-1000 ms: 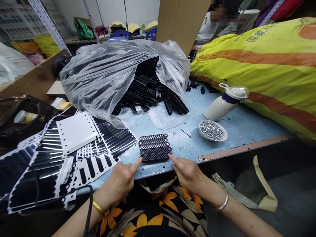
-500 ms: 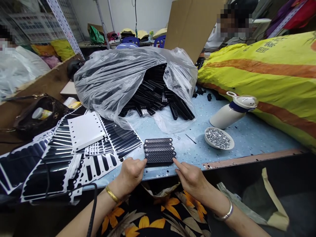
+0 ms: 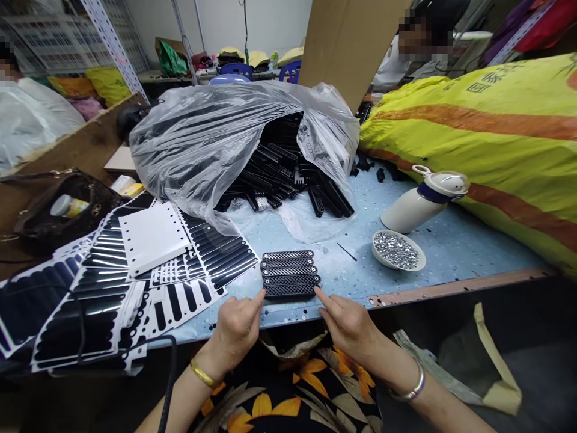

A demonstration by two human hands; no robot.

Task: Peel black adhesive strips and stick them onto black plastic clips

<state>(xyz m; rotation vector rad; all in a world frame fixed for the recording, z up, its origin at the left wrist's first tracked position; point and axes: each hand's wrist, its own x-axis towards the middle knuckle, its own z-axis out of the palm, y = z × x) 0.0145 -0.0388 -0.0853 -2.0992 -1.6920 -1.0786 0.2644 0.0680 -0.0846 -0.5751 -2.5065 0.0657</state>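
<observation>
Several black perforated strips (image 3: 291, 272) lie side by side in a row on the speckled blue table (image 3: 333, 300), with small metal pieces at their ends. My left hand (image 3: 240, 319), a gold bangle at its wrist, touches the left end of the nearest strip with a fingertip, its other fingers curled in. At the right end of the same strip, my right hand (image 3: 345, 319) rests its pointing index finger, the rest curled. Beyond them a clear plastic bag (image 3: 193, 144) spills black strips (image 3: 274, 174).
To the right stand a bowl of small metal pieces (image 3: 396, 249), a white bottle (image 3: 417, 204) and a large yellow sack (image 3: 509, 138). Black sticker sheets (image 3: 189, 300) and a white stack (image 3: 153, 237) lie left, near a brown handbag (image 3: 67, 210). Other people are partly visible behind.
The view has shifted slightly. My left forearm sits a little more upright, and both fingertips remain at the ends of the nearest strip.
</observation>
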